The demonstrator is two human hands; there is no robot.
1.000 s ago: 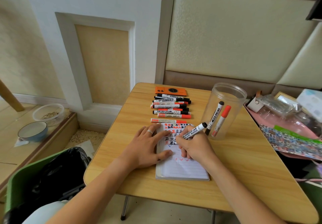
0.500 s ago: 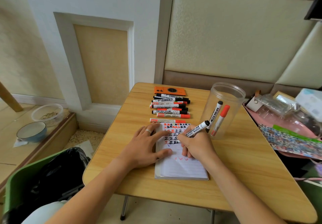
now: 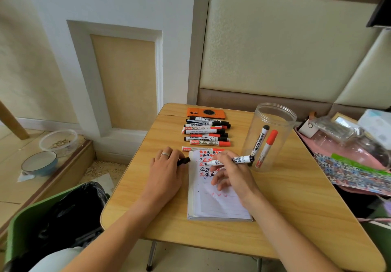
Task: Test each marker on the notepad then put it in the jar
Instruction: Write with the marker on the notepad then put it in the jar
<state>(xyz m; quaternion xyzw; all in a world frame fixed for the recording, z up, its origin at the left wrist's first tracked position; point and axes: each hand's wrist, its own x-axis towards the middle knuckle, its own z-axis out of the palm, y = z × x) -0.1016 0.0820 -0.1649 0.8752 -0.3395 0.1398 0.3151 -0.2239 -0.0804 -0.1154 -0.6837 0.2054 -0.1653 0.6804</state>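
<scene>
Landmark: notepad (image 3: 218,204), lying open on the table (image 3: 296,197).
- Right hand (image 3: 234,174), above the notepad's upper half, pinches a black marker (image 3: 237,160) lying level.
- Left hand (image 3: 167,170), at the notepad's left edge, grips a black cap (image 3: 183,161).
- Clear jar (image 3: 268,136), right of and beyond the notepad: two markers inside.
- Marker row (image 3: 206,132), beyond the notepad.

Hidden under the right hand (image 3: 229,171): the middle of the held marker (image 3: 237,160) and part of the notepad (image 3: 213,204); marker labels too small to read.
</scene>
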